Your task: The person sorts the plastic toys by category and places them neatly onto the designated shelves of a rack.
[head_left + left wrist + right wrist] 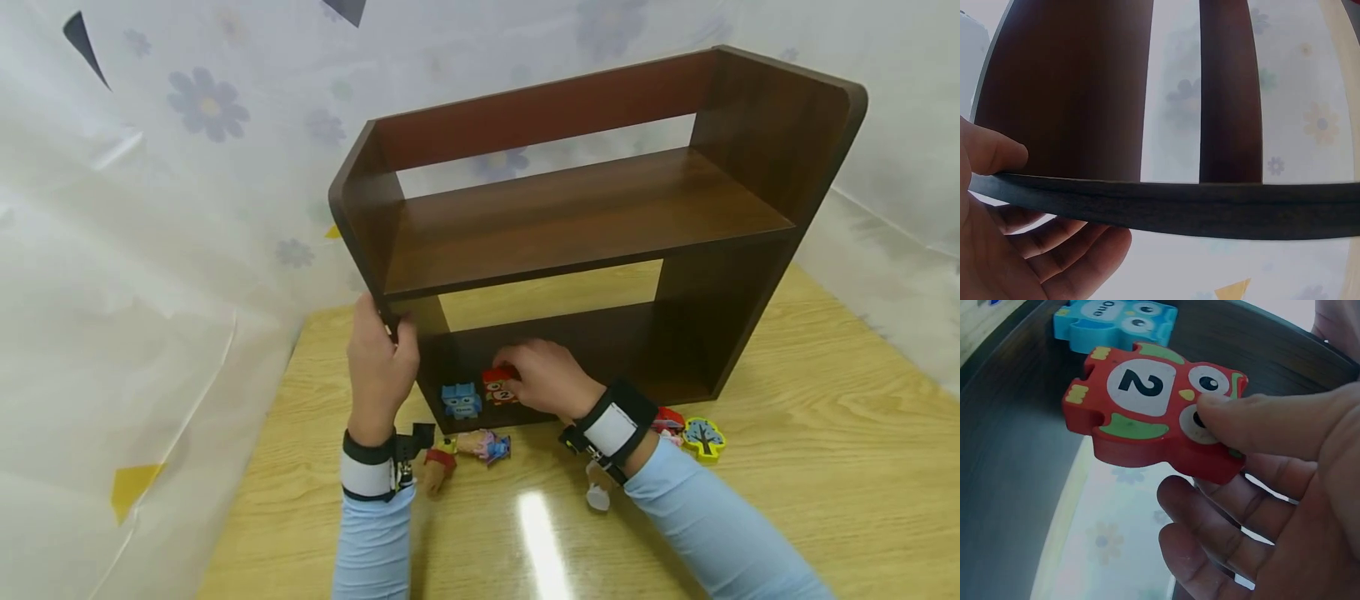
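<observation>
My right hand (551, 379) pinches a red owl block (1141, 403) marked 2 by its head, thumb over one eye and fingers beneath. The red owl is over the lower shelf of a dark brown bookshelf (585, 221). Beside it on that shelf stands a blue owl block (461, 400); its belly reads "One" in the right wrist view. My left hand (382, 358) grips the left side panel of the bookshelf, thumb on the inner face and fingers round the outside.
On the table (810, 375) before the shelf lie a toy figure in pink and blue (486, 446), a red and brown toy piece (439, 465), a pale toy piece (597, 492) and a yellow-edged tree block (703, 439). A red toy (667, 419) is partly hidden by my right wrist.
</observation>
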Demonstrator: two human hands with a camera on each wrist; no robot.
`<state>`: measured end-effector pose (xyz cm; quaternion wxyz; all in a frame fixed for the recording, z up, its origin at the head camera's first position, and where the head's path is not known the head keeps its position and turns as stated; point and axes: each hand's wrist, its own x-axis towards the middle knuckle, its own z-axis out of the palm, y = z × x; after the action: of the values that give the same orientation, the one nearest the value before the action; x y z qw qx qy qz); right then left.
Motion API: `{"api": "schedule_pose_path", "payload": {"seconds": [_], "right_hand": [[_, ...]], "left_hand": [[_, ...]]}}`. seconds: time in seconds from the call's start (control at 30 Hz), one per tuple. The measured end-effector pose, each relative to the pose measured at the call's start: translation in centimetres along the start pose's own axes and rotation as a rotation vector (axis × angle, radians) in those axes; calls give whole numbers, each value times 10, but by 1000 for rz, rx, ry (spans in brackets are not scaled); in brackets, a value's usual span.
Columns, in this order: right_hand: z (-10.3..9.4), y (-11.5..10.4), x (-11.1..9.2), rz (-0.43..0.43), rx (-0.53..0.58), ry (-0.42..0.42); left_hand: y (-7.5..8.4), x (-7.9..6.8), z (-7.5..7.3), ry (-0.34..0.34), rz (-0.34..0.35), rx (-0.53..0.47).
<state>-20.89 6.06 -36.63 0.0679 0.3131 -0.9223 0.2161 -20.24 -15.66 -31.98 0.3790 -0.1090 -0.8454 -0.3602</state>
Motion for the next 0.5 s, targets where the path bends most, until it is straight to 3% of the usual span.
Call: {"api": "schedule_pose_path", "payload": {"seconds": [0.5], "right_hand": [[19,4,5,30,45,-71]], "left_hand": [[1,0,-3,5,6,7]]}}
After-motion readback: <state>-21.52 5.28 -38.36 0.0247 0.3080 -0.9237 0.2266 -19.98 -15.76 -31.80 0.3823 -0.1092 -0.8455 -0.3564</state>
